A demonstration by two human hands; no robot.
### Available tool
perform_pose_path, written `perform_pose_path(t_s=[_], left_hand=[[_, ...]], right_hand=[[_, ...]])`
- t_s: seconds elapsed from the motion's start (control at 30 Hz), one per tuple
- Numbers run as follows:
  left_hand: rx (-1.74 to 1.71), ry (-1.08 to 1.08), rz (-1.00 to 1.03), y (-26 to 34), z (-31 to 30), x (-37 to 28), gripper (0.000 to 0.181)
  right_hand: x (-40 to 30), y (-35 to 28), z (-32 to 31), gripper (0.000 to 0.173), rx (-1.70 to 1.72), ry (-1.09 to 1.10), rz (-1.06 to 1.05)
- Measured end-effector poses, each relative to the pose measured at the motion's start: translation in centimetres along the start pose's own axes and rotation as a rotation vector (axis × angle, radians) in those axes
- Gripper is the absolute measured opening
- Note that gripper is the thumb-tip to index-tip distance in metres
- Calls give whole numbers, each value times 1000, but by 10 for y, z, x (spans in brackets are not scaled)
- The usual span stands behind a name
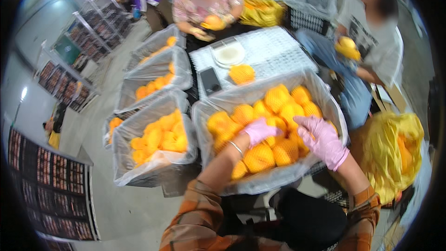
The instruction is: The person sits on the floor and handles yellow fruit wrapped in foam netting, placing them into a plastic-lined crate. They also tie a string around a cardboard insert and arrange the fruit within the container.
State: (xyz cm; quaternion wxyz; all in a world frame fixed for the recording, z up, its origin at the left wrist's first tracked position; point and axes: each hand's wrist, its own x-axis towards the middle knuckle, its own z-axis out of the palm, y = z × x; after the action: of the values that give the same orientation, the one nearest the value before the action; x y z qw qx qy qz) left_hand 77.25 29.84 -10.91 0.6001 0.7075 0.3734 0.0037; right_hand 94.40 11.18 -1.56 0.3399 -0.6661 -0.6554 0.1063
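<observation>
Before me stands a crate lined with clear plastic (268,186), filled with large fruit (259,158) in yellow foam nets. My left hand (259,132), in a pink glove, lies among the fruit near the middle of the crate. Its fingertips are partly lost between the pieces, so whether it grips one cannot be told. Over the right part of the crate is my right hand (324,141), also gloved in pink. Its fingers are bent and apart, with no fruit seen between them.
More lined crates of fruit (162,134) stand at left. Beyond my crate, a white surface (275,48) carries a round scale (228,54), a dark phone (210,81) and one netted fruit (242,74). Two people sit nearby holding fruit. A yellow bag (386,157) is at right.
</observation>
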Motion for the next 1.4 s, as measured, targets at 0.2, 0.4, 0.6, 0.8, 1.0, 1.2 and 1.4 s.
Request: perform_pose_path(t_s=[0.2, 0.4, 0.6, 0.8, 1.0, 1.2, 1.4], left_hand=[[-155, 282, 150, 2, -15, -19, 52], [-87, 394, 259, 44, -41, -112, 88], [-55, 463, 638, 36, -33, -145, 92], [337, 743, 723, 29, -15, -141, 84], [261, 736, 708, 20, -14, -146, 68], [56, 735, 644, 9, -26, -138, 39], [-833, 444, 623, 11, -40, -130, 32]], right_hand=[[44, -29, 67, 104, -315, -335, -9], [50, -80, 93, 113, 266, -2, -30], [46, -104, 94, 87, 1222, 11, 249], [38, -87, 112, 72, 1635, -1, 468], [45, -104, 122, 63, 1466, 39, 439], [31, -72, 120, 49, 1753, -150, 556], [28, -59, 111, 56, 1997, -255, 416]])
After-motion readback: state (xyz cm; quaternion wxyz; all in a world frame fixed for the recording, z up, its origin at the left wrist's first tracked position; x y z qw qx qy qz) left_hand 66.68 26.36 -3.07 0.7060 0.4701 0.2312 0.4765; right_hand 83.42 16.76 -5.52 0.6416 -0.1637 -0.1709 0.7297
